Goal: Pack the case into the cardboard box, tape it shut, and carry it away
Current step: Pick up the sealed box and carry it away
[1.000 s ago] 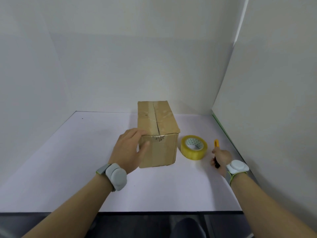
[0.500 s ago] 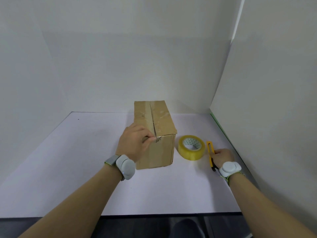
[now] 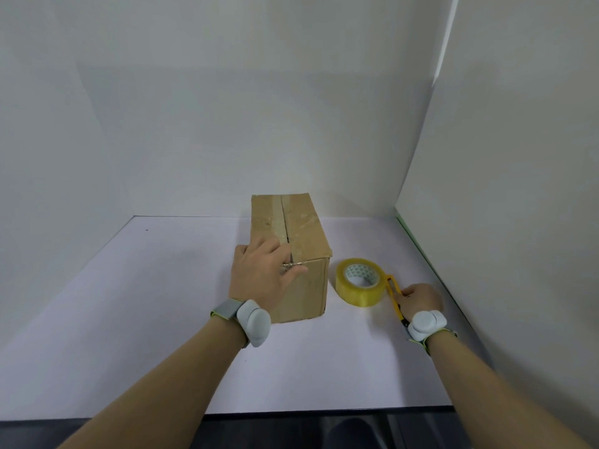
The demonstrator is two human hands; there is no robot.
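Observation:
A closed cardboard box point(image 3: 301, 228) stands lengthwise in the middle of the white table point(image 3: 129, 303), with clear tape along its top seam. My left hand point(image 3: 262, 273) lies flat over the box's near top corner, fingers spread across the seam end and the crumpled tape there. A roll of yellowish packing tape point(image 3: 358, 281) stands just right of the box. My right hand point(image 3: 419, 299) rests on the table beside the roll, closed on a yellow utility knife point(image 3: 393, 294) lying flat. The case is not visible.
White walls enclose the table on the left, back and right. The right wall is close to my right hand. The table's dark front edge point(image 3: 291, 413) runs across the bottom of the view.
My right hand has lowered the knife from upright to flat on the table by the tape roll. My left hand moved from the box's front corner up onto its top edge.

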